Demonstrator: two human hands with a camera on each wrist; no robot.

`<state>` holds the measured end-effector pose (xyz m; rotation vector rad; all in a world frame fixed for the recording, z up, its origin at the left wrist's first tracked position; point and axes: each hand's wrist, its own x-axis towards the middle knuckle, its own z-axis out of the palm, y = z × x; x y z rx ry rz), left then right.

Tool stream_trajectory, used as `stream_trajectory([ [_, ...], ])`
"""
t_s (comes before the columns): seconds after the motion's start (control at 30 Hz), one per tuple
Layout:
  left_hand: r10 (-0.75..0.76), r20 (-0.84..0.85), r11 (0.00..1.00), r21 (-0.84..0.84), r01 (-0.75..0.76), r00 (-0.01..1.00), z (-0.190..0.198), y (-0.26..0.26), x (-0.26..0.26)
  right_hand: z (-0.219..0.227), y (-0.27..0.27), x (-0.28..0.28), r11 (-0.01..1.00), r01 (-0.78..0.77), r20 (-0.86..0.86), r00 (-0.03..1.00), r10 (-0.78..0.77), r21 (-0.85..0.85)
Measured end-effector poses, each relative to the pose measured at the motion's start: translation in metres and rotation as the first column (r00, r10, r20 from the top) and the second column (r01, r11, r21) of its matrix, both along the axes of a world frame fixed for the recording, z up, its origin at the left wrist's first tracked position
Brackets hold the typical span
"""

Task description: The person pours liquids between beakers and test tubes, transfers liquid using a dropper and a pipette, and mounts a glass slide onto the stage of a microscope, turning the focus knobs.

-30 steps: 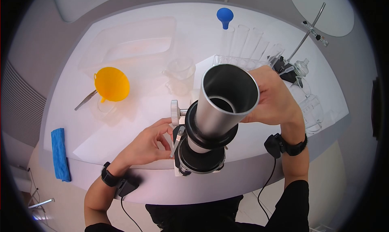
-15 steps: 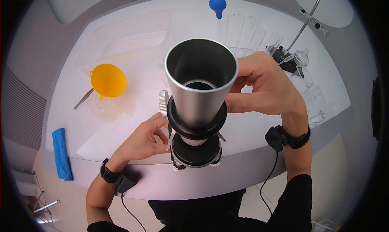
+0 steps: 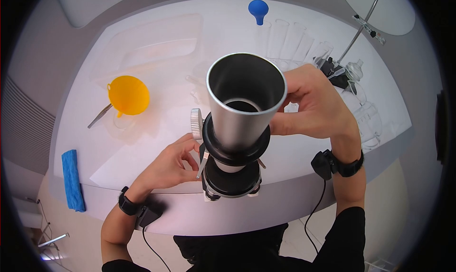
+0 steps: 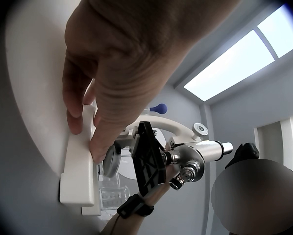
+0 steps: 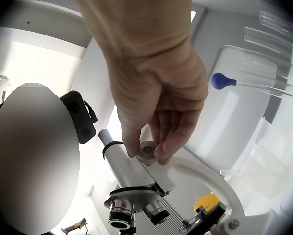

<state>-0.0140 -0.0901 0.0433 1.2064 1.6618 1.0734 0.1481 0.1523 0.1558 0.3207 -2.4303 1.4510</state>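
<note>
A microscope (image 3: pixel 232 136) with a silver tube stands near the table's front edge, its eyepiece end toward the head camera. My left hand (image 3: pixel 167 164) is low on its left side. In the left wrist view, that thumb and fingers grip the white base (image 4: pixel 78 183), below the black stage (image 4: pixel 149 159) and the round mirror (image 4: pixel 112 161). My right hand (image 3: pixel 313 103) is at the tube's right side. Its thumb and fingers pinch the round focus knob (image 5: pixel 147 150), as the right wrist view shows. Objective lenses (image 5: pixel 121 215) hang under the tube.
A yellow funnel (image 3: pixel 128 95), tweezers (image 3: pixel 100 116) and a blue cloth (image 3: pixel 72 181) lie left. A clear plastic tub (image 3: pixel 190 32) is behind. Glass tubes (image 3: pixel 280 34), a blue rubber bulb (image 3: pixel 258 9), a metal stand (image 3: pixel 354 42) and clear glassware (image 3: pixel 368 122) stand back and right.
The head view has shifted, and the microscope's tube shows further left and higher than a second ago. Both hands keep their places on the base and the knob.
</note>
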Motion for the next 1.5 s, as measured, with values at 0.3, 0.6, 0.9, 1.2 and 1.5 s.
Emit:
stream_trajectory([
  [0.3, -0.013, -0.006, 0.999, -0.034, 0.013, 1.0, 0.0, 0.0, -0.001, 0.001, 0.001, 0.0, 0.999, -0.015, 0.001, 1.0, 0.015, 0.044],
  [0.6, -0.016, -0.019, 1.0, -0.027, 0.015, 1.0, -0.001, 0.0, -0.001, 0.003, 0.0, 0.001, 0.999, -0.027, -0.003, 1.0, 0.027, 0.027],
  [0.9, -0.015, 0.004, 1.0, 0.0, 0.015, 1.0, 0.0, 0.001, 0.0, -0.003, 0.001, -0.002, 0.999, -0.035, -0.084, 0.996, 0.038, 0.042],
  [1.2, -0.017, 0.001, 1.0, -0.026, 0.017, 1.0, -0.003, -0.001, -0.003, 0.0, 0.002, 0.0, 0.997, -0.042, -0.057, 0.997, 0.046, 0.071],
  [1.5, -0.049, 0.061, 0.998, 0.04, 0.047, 0.997, -0.011, -0.002, -0.005, -0.002, 0.01, -0.007, 0.969, -0.225, 0.58, 0.778, 0.243, -0.104],
])
